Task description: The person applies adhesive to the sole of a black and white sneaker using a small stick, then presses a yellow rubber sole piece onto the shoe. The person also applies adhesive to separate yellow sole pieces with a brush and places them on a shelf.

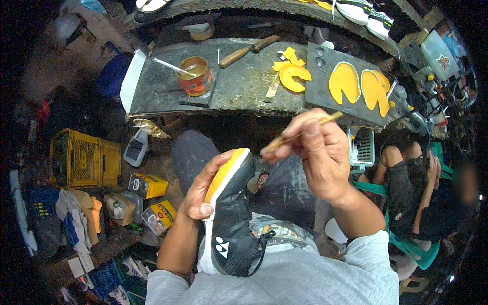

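Observation:
My left hand (197, 195) grips a black sports shoe (229, 218) with a white midsole, held toe away from me against my body. A yellow sole piece (227, 173) covers the forefoot underside, and my thumb presses on the white edge. Just right of the toe, my right hand (323, 160) pinches a thin yellowish stick (331, 118). Its lower end points toward the shoe but stays apart from it; that tip is too blurred to identify. Black laces (265, 239) hang on the shoe's right side.
On the workbench (168, 56) ahead stand an orange tin (195, 79) with a white stick, a wooden-handled tool (249, 51), and yellow cut-outs (295, 77) beside a dark board (320, 96). Yellow cans (147, 185) and a crate (86, 157) sit left; another person (406, 188) sits right.

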Motion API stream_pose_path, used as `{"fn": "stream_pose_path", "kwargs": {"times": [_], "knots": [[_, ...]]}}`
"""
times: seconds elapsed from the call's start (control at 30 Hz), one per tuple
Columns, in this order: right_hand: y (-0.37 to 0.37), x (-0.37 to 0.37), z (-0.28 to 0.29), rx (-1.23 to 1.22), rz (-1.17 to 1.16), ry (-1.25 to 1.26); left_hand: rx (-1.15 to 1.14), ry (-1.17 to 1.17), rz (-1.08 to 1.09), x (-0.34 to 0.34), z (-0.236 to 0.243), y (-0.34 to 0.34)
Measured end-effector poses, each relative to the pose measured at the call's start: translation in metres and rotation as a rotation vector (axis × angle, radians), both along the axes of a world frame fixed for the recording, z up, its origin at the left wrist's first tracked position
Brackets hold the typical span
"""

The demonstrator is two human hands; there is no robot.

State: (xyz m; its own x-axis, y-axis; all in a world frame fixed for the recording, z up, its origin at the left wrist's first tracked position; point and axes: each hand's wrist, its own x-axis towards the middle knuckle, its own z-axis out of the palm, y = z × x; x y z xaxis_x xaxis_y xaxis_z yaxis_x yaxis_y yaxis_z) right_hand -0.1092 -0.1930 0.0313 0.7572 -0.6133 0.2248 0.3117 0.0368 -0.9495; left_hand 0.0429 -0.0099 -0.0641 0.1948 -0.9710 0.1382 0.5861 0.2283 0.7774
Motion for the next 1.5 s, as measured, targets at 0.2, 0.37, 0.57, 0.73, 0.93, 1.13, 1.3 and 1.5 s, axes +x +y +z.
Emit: {"fn": "stream_pose_path", "kwargs": {"times": [0.2,0.37,0.57,0.73,0.93,1.13,1.3,1.5], "knots": [[0.013,0.009,-0.029,-0.184,-0.017,0.056,-0.012,0.071,0.063,-0.004,0.001,0.006],[0.005,0.022,-0.042,0.101,0.272,-0.017,-0.152,0.075,0.015,-0.009,0.003,-0.001],[0.017,0.037,-0.04,0.045,0.192,-0.089,-0.047,-0.011,0.085,-0.007,0.01,-0.002],[0.024,0.039,-0.043,0.061,0.127,-0.071,-0.085,-0.079,0.033,0.0,0.009,-0.007],[0.018,0.035,-0.049,-0.455,-0.099,-0.045,-0.052,-0.016,0.028,-0.003,0.004,-0.012],[0.006,0.028,-0.045,-0.75,-0.169,-0.005,-0.027,0.034,0.091,-0.009,0.0,-0.014],[0.01,0.011,-0.018,-0.093,-0.079,0.001,0.006,0.052,0.092,0.001,0.003,0.0],[0.004,0.001,-0.004,0.239,0.114,-0.144,-0.06,0.063,0.073,-0.003,0.0,-0.006]]}}
